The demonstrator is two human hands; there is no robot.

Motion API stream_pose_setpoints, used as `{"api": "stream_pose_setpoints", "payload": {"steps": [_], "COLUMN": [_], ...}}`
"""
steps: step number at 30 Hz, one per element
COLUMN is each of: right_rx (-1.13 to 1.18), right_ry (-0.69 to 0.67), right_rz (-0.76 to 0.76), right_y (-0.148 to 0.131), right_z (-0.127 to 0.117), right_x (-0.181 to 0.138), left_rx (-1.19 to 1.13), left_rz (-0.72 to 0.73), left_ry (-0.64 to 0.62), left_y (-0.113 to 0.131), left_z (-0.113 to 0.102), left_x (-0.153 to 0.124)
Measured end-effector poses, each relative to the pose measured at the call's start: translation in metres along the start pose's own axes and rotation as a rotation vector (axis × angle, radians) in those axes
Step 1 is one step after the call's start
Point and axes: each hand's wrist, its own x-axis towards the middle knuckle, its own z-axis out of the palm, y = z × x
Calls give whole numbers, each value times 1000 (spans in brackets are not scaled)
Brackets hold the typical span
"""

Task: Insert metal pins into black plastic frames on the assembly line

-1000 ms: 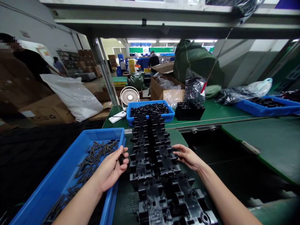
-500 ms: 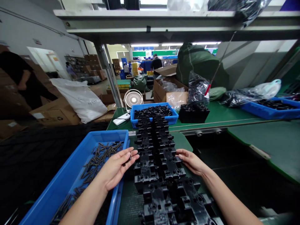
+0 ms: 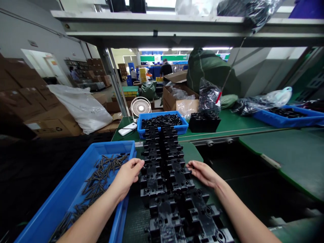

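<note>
Two rows of black moulded plastic housings run away from me down the middle of the bench. My left hand is at the left row's outer edge, thumb and fingers pinched together. A small dark pin showed in it a moment before; the fingers now mostly hide it. At the right row's outer edge is my right hand, its fingers curled together with the tips by a housing. Whatever they pinch is too small to make out. To the left, a long blue bin contains loose dark metal pins.
Behind the rows stands a blue tray of small black parts. Beside it are a white fan, a white device and a black housing block. Another blue tray sits far right. A metal shelf crosses overhead.
My left hand has turned over and closed, fingers going from spread and palm-up to a pinch. My right hand stays by the right row. A walking person at far left has left view.
</note>
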Motion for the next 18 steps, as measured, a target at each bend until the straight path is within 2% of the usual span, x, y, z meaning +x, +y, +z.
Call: {"api": "stream_pose_setpoints", "payload": {"steps": [5,7,10,12,15,18], "right_rx": [-103,-282,-672,-849,-1024,-1189], "right_ry": [64,72,23,-4,-50,-196], "right_rz": [-132,-220,-399,-492,-552,-612], "right_y": [-21,-36,-59,-69,-73,-75], "right_z": [14,28,52,64,73,76], "right_x": [-7,-11,-14,-12,-6,-3], "left_rx": [337,408,458,367,25,-230], "left_rz": [206,248,279,236,65,-74], "left_ry": [56,46,33,37,63,69], "left_y": [0,-1,-4,-5,-5,-2], "left_z": [7,7,7,5,1,-6], "left_x": [17,20,20,18,13,11]}}
